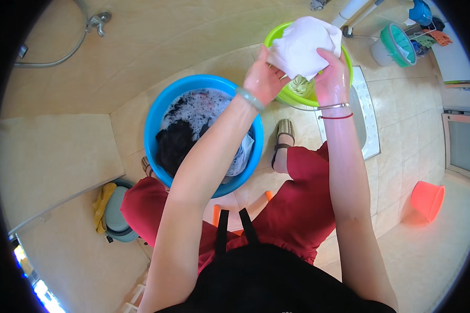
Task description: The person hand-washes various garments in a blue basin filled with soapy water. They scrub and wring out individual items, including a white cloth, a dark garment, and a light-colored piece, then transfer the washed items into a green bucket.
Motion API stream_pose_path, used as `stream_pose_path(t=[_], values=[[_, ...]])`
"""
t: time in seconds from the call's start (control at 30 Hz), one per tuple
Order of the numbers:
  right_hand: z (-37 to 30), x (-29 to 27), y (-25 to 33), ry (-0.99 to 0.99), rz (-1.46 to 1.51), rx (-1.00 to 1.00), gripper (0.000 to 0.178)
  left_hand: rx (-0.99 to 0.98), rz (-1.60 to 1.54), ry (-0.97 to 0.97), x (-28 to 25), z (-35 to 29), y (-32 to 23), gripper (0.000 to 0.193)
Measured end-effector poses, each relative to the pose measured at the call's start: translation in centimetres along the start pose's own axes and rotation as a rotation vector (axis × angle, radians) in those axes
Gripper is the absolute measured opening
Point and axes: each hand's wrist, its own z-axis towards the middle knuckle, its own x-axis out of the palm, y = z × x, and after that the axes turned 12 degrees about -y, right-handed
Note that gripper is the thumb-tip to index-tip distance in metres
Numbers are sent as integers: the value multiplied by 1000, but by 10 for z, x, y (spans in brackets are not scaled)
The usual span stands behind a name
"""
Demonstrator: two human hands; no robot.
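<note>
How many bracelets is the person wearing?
3: a pale green bangle on the left wrist, plus a silver bangle and a thin red cord on the right wrist. I see no others.

Two wide, round plastic basins: one bright blue basin (151,125), one lime-green basin (349,68). One white cloth (305,47). Two striped sandals with dark straps (285,128). Two bangles: one pale green bangle (250,99), one silver-coloured metal bangle (335,106). One thin red cord bracelet (337,117). One coral-red plastic bucket (424,201). The soaked dark and pale garments (175,146) overlap, uncountable.
</note>
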Motion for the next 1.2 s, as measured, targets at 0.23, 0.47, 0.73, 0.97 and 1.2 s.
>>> stream_pose_path(t=[0.23,0.47,0.73,0.97,1.2], values=[[36,-31,-41,-207,-385,144,51,-150,180,-176,0,15,-9,77],[21,-23,-76,48,-428,184,55,76,95,-310,-82,-2,-12,62],[-44,12,-219,761,-1227,11,43,339,1539,-693,-307,-48,-40,36],[-55,30,-364,1056,-1616,-349,72,306,1703,-882,-405,-63,-73,56],[-48,56,-405,1137,-1880,-494,75,66,1674,-909,-428,-51,-86,77]])
